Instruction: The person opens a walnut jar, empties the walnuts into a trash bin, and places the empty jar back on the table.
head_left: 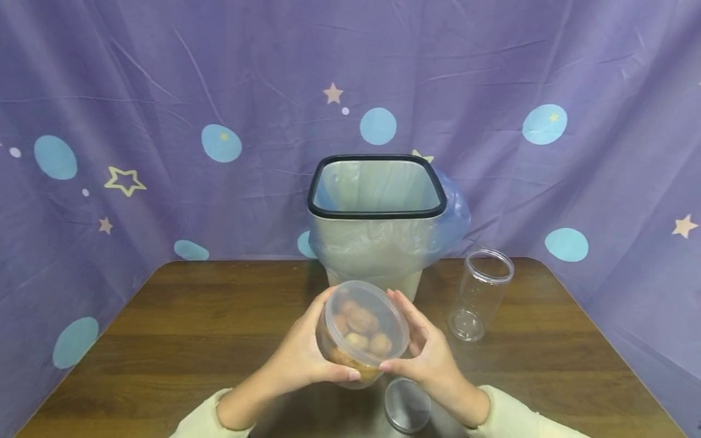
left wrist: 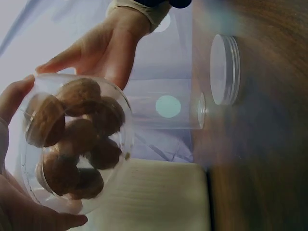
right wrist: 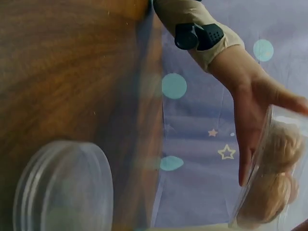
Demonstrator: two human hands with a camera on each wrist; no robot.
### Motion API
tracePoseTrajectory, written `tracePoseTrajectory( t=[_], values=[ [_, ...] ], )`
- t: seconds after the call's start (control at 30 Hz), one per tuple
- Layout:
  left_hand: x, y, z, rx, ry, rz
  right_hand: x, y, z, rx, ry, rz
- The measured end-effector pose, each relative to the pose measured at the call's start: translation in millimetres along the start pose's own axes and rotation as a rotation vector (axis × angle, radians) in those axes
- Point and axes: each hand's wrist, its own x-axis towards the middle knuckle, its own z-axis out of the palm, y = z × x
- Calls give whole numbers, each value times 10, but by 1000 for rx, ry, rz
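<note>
Both hands hold a clear round plastic tub (left wrist: pixel 77 139) of brown walnuts (left wrist: pixel 77 137) above the table, tilted toward me. A frosted flat lid (head_left: pixel 390 304) covers its top in the head view. My left hand (head_left: pixel 296 356) grips the left side, thumb across the front. On the right side, my right hand (head_left: pixel 429 356) holds the tub between its thumb at the lower front and its fingers farther back. Several walnuts (right wrist: pixel 279 149) show through the wall in the right wrist view.
A pale bin (head_left: pixel 378 243) with a black rim and bluish liner stands behind the tub. To its right is an uncovered clear jar (head_left: pixel 479 298). A clear round screw lid (head_left: pixel 407 404) lies on the wooden table (head_left: pixel 191 340), near my right wrist. A purple curtain (head_left: pixel 263 91) hangs behind.
</note>
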Motion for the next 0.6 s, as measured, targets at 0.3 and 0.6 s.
tracePoseTrajectory(
  t=[0.3, 0.6],
  values=[
    [12, -31, -94, -178, -123, 85, 143, 57, -153, 194, -218, -136],
    [32, -51, -116, -362, -236, 87, 253, 98, -249, 218, -381, -203]
  ],
)
